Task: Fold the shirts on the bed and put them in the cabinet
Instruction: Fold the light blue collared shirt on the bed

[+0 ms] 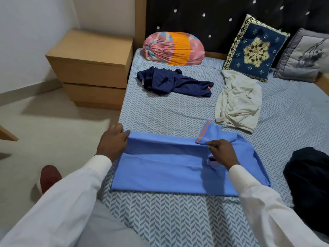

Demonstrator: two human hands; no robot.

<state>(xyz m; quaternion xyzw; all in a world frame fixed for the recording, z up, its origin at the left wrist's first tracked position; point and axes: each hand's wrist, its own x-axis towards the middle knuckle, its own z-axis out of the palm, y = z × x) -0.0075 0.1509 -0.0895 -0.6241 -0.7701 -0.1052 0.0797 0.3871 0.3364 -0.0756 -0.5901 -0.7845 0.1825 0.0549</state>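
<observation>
Holds blue shirt [160, 168] flat on bed [178, 220] near edge, partly folded lengthwise. Grips folded flap's left end with left hand [114, 141], fingers curled round cloth. Pinches fold beside striped sleeve [207, 133] with right hand [222, 154]. Beyond, crumpled on bed: navy shirt [174, 82], white shirt [238, 100] — well apart from blue one. Dark garment [309, 184] near, at right.

A pink and orange bolster [173, 49] lay at the far left against a black studded headboard [195, 15]. To its right a blue cushion [254, 49] with gold embroidery leaned upright on the headboard, and a grey cushion [304, 56] stood just beside it at the far right. A wooden two-drawer nightstand [92, 68] sat on the floor [53, 122] at the left, by the white wall [26, 32]. A maroon slipper [50, 177] showed near left.
</observation>
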